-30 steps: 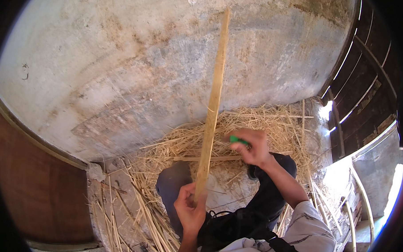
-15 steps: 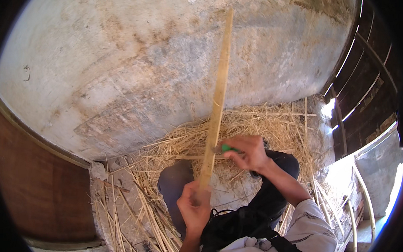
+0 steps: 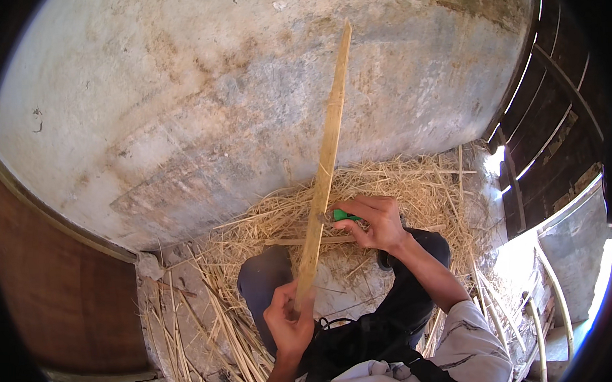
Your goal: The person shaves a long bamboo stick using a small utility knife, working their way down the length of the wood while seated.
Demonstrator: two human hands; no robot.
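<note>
Tan bamboo strip (image 3: 325, 163); green knife handle (image 3: 345, 216); yellow straw (image 3: 414, 187).

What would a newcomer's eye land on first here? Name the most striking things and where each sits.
First comes the long pale strip of split cane, rising steeply up the middle of the picture against the stained grey wall. The left hand grips its lower end, while the right hand presses a green-handled tool against it at mid-length. Behind the hands, a heap of dry straw lies at the wall's foot.
</note>
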